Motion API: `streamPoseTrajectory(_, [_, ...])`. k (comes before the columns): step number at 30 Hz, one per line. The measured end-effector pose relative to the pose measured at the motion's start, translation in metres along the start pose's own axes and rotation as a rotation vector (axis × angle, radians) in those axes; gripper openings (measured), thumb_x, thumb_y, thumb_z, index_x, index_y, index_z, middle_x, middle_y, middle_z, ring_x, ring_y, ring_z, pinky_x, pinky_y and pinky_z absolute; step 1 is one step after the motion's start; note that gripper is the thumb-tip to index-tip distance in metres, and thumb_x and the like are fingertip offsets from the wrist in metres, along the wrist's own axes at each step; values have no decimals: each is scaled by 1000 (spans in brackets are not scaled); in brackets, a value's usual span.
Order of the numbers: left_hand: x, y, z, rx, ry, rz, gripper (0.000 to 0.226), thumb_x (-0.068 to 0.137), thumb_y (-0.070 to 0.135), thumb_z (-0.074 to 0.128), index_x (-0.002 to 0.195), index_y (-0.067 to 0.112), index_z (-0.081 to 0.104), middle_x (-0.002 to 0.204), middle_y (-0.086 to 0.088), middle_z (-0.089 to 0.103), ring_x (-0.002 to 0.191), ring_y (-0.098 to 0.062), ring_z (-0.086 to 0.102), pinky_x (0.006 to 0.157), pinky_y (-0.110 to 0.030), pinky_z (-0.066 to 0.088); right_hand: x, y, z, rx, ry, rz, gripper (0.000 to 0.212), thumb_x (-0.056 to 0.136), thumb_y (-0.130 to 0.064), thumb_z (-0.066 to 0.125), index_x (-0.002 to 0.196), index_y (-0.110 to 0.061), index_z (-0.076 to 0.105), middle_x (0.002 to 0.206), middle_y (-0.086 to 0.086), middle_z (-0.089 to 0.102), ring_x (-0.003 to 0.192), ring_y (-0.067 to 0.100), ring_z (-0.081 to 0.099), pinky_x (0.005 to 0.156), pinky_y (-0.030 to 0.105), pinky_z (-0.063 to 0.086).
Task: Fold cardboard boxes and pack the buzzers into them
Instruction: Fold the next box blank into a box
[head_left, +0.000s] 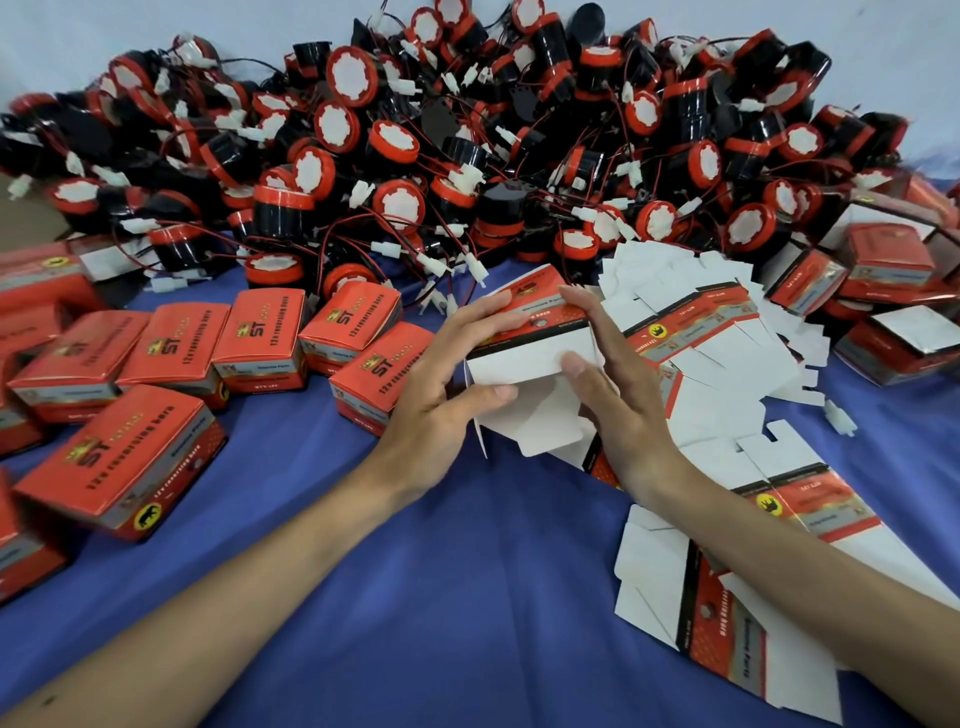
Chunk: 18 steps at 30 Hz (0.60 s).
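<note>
- Buzzers (457, 150): black bodies, red rims, white centres.
- Boxes (171, 348): red, grey band, yellow badge.
- Flat blanks (727, 343): white insides.
- Worktop (415, 571): blue cloth.

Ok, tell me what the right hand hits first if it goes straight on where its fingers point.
The right hand grips the half-folded box; past it, probably the buzzer pile, depth unclear.
</note>
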<state>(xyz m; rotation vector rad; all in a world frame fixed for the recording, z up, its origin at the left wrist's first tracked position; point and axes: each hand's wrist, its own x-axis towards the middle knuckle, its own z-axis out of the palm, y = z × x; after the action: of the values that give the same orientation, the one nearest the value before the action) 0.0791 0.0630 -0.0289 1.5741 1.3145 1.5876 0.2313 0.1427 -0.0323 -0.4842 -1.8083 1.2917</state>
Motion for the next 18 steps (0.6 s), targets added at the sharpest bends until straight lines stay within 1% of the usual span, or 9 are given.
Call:
streamPoseTrajectory(3, [-1,-3,0,94,-42,48,45,88,22,54,133,18,49,148,-3,39,141,-14,32,111,-34,35,-2,2,4,-241,73,-97,40,98,-25,45,138,-28,37,133,-27,42,125,-18,37,96,4,30])
streamPoseTrajectory(6, [-2,-4,1,153,-102,51,60,90,46,52,138,13,41,150,-5,32,144,-20,26,114,-50,29,-2,4,4,-254,73,-68,43,98,-28,40,141,-28,33,133,-27,40,124,-16,37,97,4,31])
streamPoseTrajectory(8, [-3,-5,-1,184,-144,77,74,88,59,50,141,9,37,151,-8,29,145,-22,22,116,-51,25,-2,7,2,-255,47,-48,48,99,-32,39,146,-27,30,135,-28,40,125,-13,39,96,4,32])
streamPoseTrajectory(9, [-3,-5,-2,198,-160,91,75,88,57,52,141,7,35,151,-9,28,145,-21,21,116,-51,24,-2,8,0,-233,22,-35,50,100,-34,39,148,-28,28,135,-31,41,124,-11,42,92,5,35])
streamPoseTrajectory(11, [-3,-6,-3,205,-180,99,68,86,42,54,142,7,34,152,-9,27,145,-21,21,116,-51,24,-3,10,-4,-95,-49,8,53,99,-38,41,150,-38,25,137,-31,44,119,0,49,87,15,45])
streamPoseTrajectory(12, [-4,-6,-4,201,-179,97,66,86,38,53,142,7,34,152,-9,27,145,-22,21,116,-51,25,-4,11,-6,-15,-79,29,55,97,-39,42,148,-45,24,141,-24,44,123,8,49,94,23,47])
streamPoseTrajectory(13, [-4,-6,-4,198,-167,95,65,86,37,53,141,7,34,152,-8,28,145,-22,22,115,-49,26,-4,11,-6,44,-106,33,57,95,-35,41,147,-49,24,146,-15,44,129,16,46,104,37,44])
streamPoseTrajectory(15, [-3,-6,-3,207,-120,100,65,87,38,54,141,7,35,151,-7,32,144,-20,25,115,-45,28,-4,9,-7,66,-133,1,62,92,-21,36,149,-43,25,146,-4,46,135,26,41,110,59,31])
streamPoseTrajectory(18, [-2,-6,-1,204,-34,89,71,85,47,58,142,13,35,147,-4,38,139,-19,35,111,-45,35,-3,11,-7,-34,-116,-40,63,92,-14,34,153,-23,21,146,-2,47,137,24,40,112,53,32])
